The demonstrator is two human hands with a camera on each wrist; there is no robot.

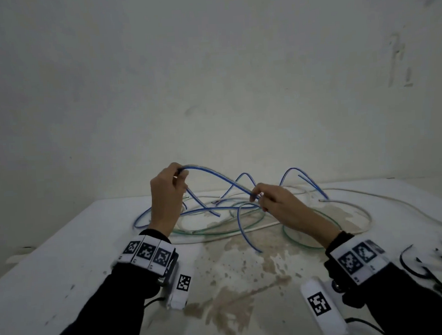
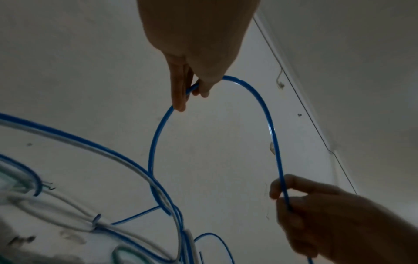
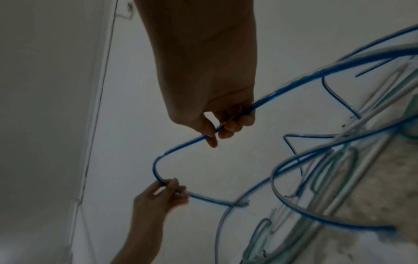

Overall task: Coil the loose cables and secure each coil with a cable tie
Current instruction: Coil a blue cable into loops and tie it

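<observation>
**Blue cable lifted to start a coil**

Head view: left hand (image 1: 166, 193) pinches the thin blue plastic-coated cable (image 1: 210, 177) high above the stained white bench (image 1: 67, 278); right hand (image 1: 275, 203) pinches it lower, so a span arches between them, likely sizing a first loop. Black cable ties (image 1: 430, 264) wait at the right.

Left wrist view: fingers (image 2: 178, 85) grip the arch's top.

Right wrist view: thumb and fingers (image 3: 226, 125) clamp the cable, keeping it free of the tangle of white and green cables (image 3: 339, 169).
</observation>
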